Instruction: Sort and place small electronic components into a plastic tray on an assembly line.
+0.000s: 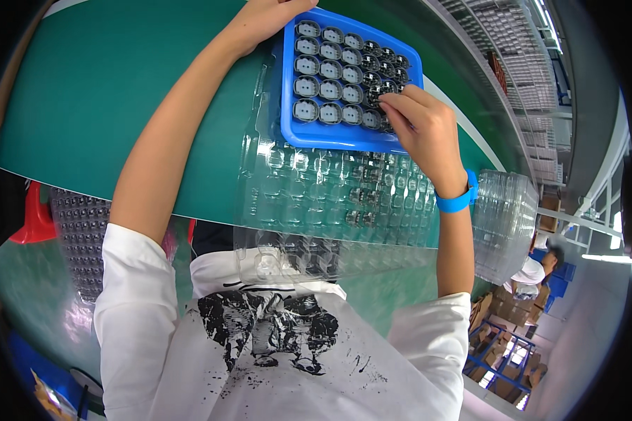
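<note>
A blue plastic tray point(293, 133) lies on the green table top, filled with rows of small round parts. On its left side the parts point(306, 65) show pale grey faces; toward the right they are dark and shiny point(387, 69). My right hand point(428, 126), a blue band at its wrist, reaches over the tray's near right area. Its thumb and fingertips are pinched together at the dark parts; what they hold is too small to make out. My left hand point(270, 21) is at the tray's far left corner, its fingers mostly hidden at the picture's upper edge.
A clear plastic blister sheet point(288, 189) extends from under the tray past the table's near edge. Stacked clear trays point(502, 228) stand at right. A red stool point(35, 217) and a sheet of dark parts point(84, 245) are at left. Another person point(530, 272) is far right.
</note>
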`<state>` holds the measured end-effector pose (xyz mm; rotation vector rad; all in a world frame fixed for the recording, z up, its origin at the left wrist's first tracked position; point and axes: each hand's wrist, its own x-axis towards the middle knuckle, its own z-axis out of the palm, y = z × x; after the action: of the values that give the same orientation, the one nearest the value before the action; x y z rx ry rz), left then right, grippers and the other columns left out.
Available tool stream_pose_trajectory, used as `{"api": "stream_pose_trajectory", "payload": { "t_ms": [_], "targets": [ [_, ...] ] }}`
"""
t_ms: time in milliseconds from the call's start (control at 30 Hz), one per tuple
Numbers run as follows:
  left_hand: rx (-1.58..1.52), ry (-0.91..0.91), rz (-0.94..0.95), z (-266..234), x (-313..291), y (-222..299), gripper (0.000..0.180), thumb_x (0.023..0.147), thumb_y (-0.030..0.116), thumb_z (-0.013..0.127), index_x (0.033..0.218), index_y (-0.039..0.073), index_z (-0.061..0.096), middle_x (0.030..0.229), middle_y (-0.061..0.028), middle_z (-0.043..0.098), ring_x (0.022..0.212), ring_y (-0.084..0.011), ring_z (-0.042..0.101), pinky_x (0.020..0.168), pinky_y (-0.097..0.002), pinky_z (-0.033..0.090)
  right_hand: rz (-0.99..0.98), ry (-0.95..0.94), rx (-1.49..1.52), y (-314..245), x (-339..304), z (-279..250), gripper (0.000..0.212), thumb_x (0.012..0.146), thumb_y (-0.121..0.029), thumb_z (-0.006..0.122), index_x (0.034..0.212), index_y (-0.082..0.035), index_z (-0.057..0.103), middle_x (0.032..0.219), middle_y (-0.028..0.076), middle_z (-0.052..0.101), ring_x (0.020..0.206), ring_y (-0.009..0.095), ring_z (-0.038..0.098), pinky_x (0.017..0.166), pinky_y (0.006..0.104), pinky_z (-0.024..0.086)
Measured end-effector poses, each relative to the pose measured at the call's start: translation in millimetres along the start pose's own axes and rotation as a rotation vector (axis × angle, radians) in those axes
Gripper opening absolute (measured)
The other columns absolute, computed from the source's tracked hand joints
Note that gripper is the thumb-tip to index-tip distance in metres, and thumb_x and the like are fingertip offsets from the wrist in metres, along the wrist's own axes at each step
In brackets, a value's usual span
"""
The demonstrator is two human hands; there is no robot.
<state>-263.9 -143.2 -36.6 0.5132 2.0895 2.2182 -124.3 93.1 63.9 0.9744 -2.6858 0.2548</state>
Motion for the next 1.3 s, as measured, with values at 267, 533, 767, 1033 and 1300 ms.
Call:
{"api": "stream_pose_trajectory", "payload": {
  "t_ms": [267, 533, 767, 1033, 1300],
  "targets": [
    [-0.009, 0.026, -0.001, 1, -1, -1, 0.028, 0.093, 0.023, 0.059, 0.075, 0.001, 0.065, 0.068, 0.0026, 0.057, 0.064, -0.0071, 0.049, 0.059, -0.0253, 0.04, -0.024, 0.008, 0.022, 0, 0, 4, 0.012, 0.076, 0.0, 0.07, 0.087, 0.0, 0.068, 0.068, 0.01, 0.052, 0.053, 0.024, 0.05, 0.049, 0.034, 0.039],
    [-0.001, 0.027, 0.02, 0, -1, -5, 0.029, 0.093, 0.023, 0.059, 0.074, 0.002, 0.065, 0.068, 0.0033, 0.057, 0.064, -0.0066, 0.048, 0.059, -0.025, 0.039, -0.003, 0.007, 0.03, 0, -4, 6, 0.015, 0.077, -0.001, 0.07, 0.092, 0.0, 0.07, 0.068, 0.01, 0.054, 0.053, 0.023, 0.051, 0.048, 0.033, 0.039],
    [-0.026, 0.007, -0.009, 1, -1, -2, 0.028, 0.093, 0.023, 0.059, 0.076, 0.002, 0.066, 0.068, 0.0031, 0.057, 0.064, -0.0069, 0.049, 0.059, -0.0248, 0.039, 0.102, 0.142, 0.071, -8, -12, -4, 0.015, 0.078, 0.004, 0.069, 0.093, 0.0, 0.071, 0.067, 0.008, 0.055, 0.054, 0.017, 0.051, 0.048, 0.0293, 0.037],
    [-0.019, 0.03, -0.013, 3, -3, 3, 0.027, 0.092, 0.023, 0.059, 0.077, 0.001, 0.066, 0.069, 0.0021, 0.058, 0.065, -0.0074, 0.05, 0.06, -0.0253, 0.04, 0.059, 0.018, 0.05, -16, -28, -5, 0.014, 0.074, 0.002, 0.072, 0.089, 0.0, 0.07, 0.068, 0.008, 0.054, 0.057, 0.02, 0.052, 0.049, 0.0313, 0.039],
    [0.007, 0.01, -0.016, 1, -1, 1, 0.028, 0.093, 0.023, 0.059, 0.077, 0.001, 0.066, 0.07, 0.0022, 0.058, 0.065, -0.0073, 0.05, 0.06, -0.0252, 0.04, 0.035, -0.037, 0.011, -16, -20, -4, 0.012, 0.074, -0.001, 0.071, 0.086, -0.002, 0.069, 0.07, 0.009, 0.053, 0.058, 0.024, 0.053, 0.05, 0.0344, 0.04]
  ]
}}
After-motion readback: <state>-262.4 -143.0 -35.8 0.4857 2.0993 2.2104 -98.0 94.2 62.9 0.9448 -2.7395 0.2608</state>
